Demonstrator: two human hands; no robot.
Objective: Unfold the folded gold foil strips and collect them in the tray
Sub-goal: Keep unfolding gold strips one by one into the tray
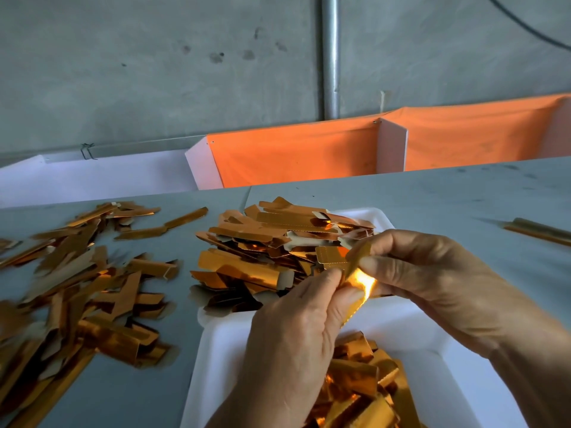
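Both hands meet over the near white tray [463, 375]. The left hand [296, 338] and right hand [432, 279] each pinch one gold foil strip [358, 273] between thumb and fingertips, its long axis running roughly 1 to 7 o'clock; both hands are equally near. Loose strips lie in the tray at 6 o'clock. A second tray [375, 216] at 11 o'clock carries a heap. Scattered strips [80, 291] at 9 o'clock are too many to count. Trays: two.

loose strips [71, 291] blurred, tray [448, 359] partly hidden by hands
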